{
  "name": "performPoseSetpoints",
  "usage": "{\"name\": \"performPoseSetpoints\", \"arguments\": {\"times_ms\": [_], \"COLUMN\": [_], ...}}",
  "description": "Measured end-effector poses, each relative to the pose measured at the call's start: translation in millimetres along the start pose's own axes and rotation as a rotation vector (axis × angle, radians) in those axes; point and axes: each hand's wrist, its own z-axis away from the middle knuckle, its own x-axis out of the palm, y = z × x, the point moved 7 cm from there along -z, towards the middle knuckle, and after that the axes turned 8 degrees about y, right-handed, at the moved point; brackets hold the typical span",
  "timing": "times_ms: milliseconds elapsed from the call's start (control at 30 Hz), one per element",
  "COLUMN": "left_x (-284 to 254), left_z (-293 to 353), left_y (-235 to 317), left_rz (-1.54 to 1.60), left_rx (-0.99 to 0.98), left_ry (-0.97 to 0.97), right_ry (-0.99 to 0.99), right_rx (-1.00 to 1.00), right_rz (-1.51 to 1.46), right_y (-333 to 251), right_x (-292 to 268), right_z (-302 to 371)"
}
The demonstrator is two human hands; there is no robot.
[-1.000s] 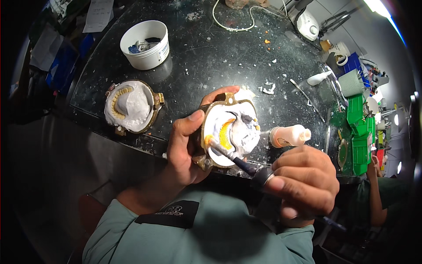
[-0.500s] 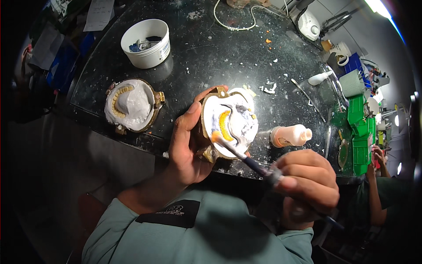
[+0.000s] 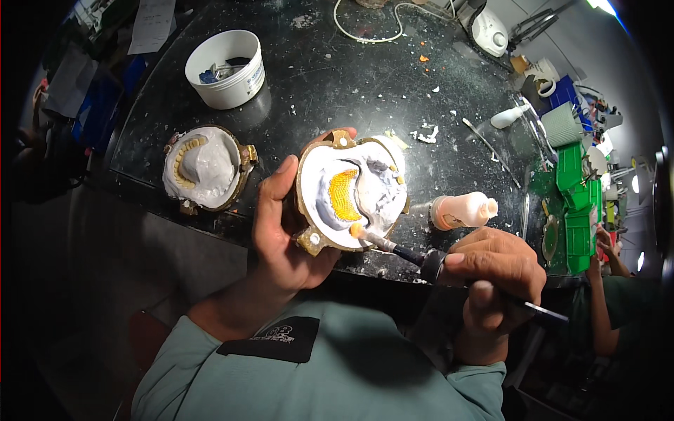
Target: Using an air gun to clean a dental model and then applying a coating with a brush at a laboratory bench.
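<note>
My left hand [image 3: 275,235] is wrapped round a brass dental flask half [image 3: 382,200] filled with white plaster, thumb at its left side. In the plaster's curved hollow lies an orange-yellow mesh strip [image 3: 343,196]. My right hand [image 3: 500,270] grips a dark-handled brush [image 3: 406,255] with a black collar. Its orange-tinted bristles touch or hover just over the plaster at the mould's lower edge; I cannot tell which. Right of the flask, a bottle of pinkish liquid [image 3: 456,212] stands on the bench. Farther left rests another flask half [image 3: 214,175], with a row of yellowish teeth in its plaster.
A white tub [image 3: 235,88] with scraps inside stands at the back left of the dark bench [image 3: 316,84]. At the right lie a thin tool [image 3: 491,152], a small white bottle [image 3: 509,117] and green bins [image 3: 579,238]. Another person's arm [image 3: 604,309] shows at far right.
The flask half has shifted left and turned to show more of the mesh. The bristles have moved from beside the mesh's lower end to the plaster near the mould's lower edge.
</note>
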Motion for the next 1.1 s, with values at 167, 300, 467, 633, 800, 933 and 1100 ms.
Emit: {"name": "performPoseSetpoints", "arguments": {"times_ms": [167,300,467,633,800,933,1100], "left_x": [13.5,21.3,23.3,24.1,21.2,17.5,19.0], "left_z": [-0.2,0.1,2.5,7.0,5.2,3.7,0.9], "left_y": [3.7,8.6,10.5,12.3,13.2,12.7,12.7], "left_rz": [-0.140,-0.162,-0.173,-0.382,-0.390,-0.306,-0.215], "left_rx": [0.069,0.113,0.121,0.222,0.216,0.178,0.130], "left_ry": [-0.059,-0.163,-0.188,-0.095,-0.060,-0.061,-0.140], "right_ry": [0.047,-0.064,0.017,-0.121,-0.043,0.087,-0.030], "right_rx": [0.044,-0.046,-0.017,-0.088,-0.014,0.114,0.095], "right_rz": [0.112,0.094,-0.035,0.138,0.040,-0.058,0.051], "right_y": [-1.8,-6.1,-4.6,-9.9,-5.3,2.8,1.6], "right_x": [-6.9,3.9,0.3,7.7,3.8,-3.3,7.8], "right_z": [-2.8,-3.9,-5.8,-5.0,-0.7,7.2,14.8]}}
